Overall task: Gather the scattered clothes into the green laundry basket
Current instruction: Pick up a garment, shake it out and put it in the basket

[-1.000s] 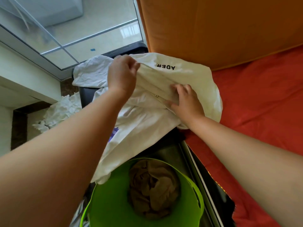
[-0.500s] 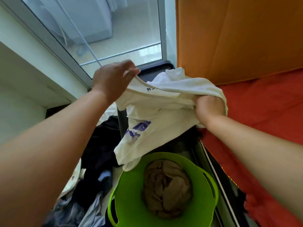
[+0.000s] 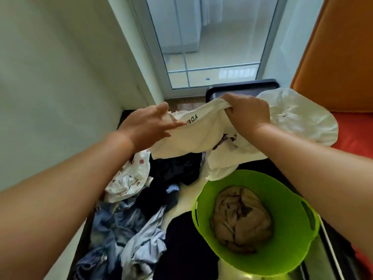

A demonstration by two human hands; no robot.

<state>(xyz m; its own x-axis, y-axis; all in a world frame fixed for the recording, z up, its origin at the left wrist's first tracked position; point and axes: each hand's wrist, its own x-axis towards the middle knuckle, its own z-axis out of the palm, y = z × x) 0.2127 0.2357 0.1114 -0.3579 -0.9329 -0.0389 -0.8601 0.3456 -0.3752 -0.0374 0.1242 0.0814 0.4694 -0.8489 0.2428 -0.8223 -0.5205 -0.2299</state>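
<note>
White shirt (image 3: 203, 128) in right hand (image 3: 247, 112)

Pale wall (image 3: 60, 67): seen along the left side, plain and unmarked.
Glass door (image 3: 203, 43): set in a white frame at the far end of the floor, divided by thin white bars; a small blue mark is seen low on the pane.
Orange upholstered panel (image 3: 343, 63): placed upright at the far right.
Red bedsheet (image 3: 355, 136): spread below the orange panel, along the right edge.
Dark tray-like object (image 3: 242, 85): found on the floor just before the door; its kind cannot be told.
Dark bed frame (image 3: 331, 239): seen at the bed's near edge.
</note>
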